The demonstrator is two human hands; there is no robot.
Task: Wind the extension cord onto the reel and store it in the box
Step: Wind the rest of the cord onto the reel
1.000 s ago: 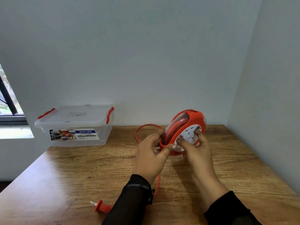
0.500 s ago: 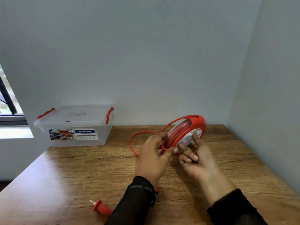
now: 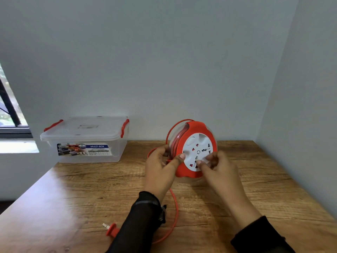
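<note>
An orange cord reel point(image 3: 193, 148) with a white socket face stands upright on the wooden table point(image 3: 82, 198), its face turned toward me. My left hand point(image 3: 161, 169) grips the reel's left edge, thumb on the orange rim. My right hand point(image 3: 217, 168) pinches the lower part of the white face with curled fingers. Loose orange cord point(image 3: 174, 214) runs from the reel down past my left wrist; one loop arcs over the reel's top. The orange plug point(image 3: 111, 229) lies near the front edge by my left sleeve. A clear lidded box point(image 3: 85, 139) with red clips sits at the back left.
Walls close the table at the back and right. A window point(image 3: 9, 114) with a bright sill is at the far left. The box lid is closed.
The reel has turned to face me more squarely and stands more upright. My right hand's fingers moved from its rim onto the lower white face. The cord loop beside the reel has shrunk.
</note>
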